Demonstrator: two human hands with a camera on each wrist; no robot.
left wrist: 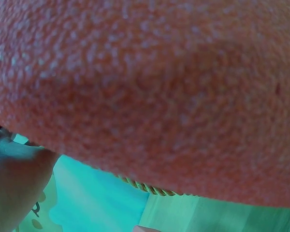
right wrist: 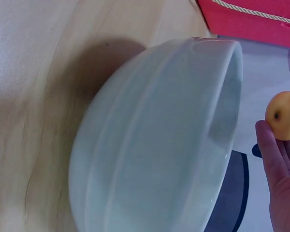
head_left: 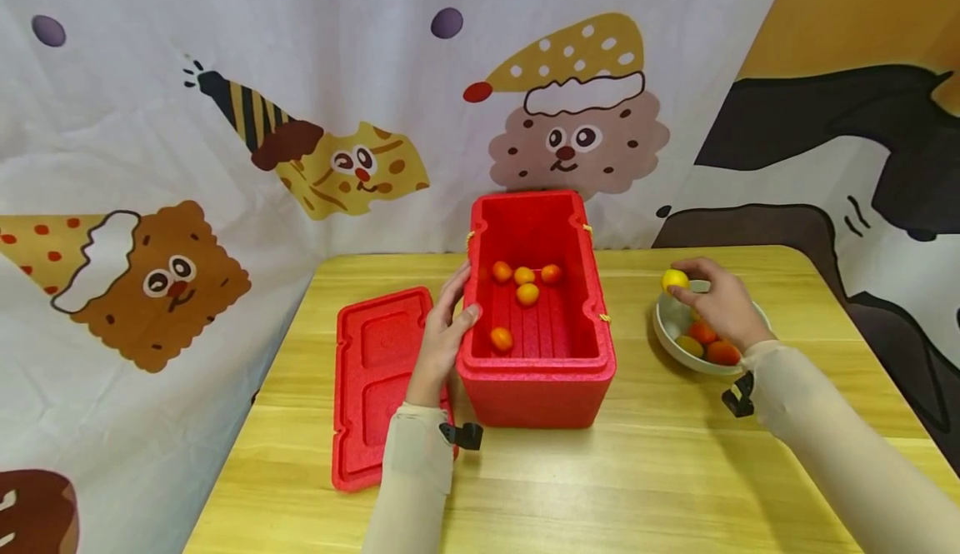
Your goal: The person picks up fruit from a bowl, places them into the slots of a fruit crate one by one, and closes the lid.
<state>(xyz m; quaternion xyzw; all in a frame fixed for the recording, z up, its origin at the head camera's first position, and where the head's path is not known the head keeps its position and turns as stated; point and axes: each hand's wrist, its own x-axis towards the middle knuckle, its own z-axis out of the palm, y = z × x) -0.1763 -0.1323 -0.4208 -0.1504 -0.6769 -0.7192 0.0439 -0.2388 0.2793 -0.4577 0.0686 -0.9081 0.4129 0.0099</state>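
My left hand (head_left: 441,341) grips the left wall of an open red foam box (head_left: 534,404), its thumb at the rim and its fingers along the outside. Inside the box lie several small orange and yellow fruits (head_left: 527,294). Between thumb and fingers, my right hand (head_left: 720,302) pinches a small round yellow fruit (head_left: 674,280) above the left part of a pale bowl (head_left: 667,339). A dark spot shows on that fruit in the right wrist view. Orange and yellowish fruits (head_left: 722,352) sit in the bowl, partly hidden by the hand. Red foam fills most of the left wrist view.
A red foam lid (head_left: 352,396) lies flat on the wooden table (head_left: 555,496), left of the box and partly under my left forearm. Yellow cord (head_left: 604,318) shows at the box's sides. Behind the table hangs a printed cloth (head_left: 375,37).
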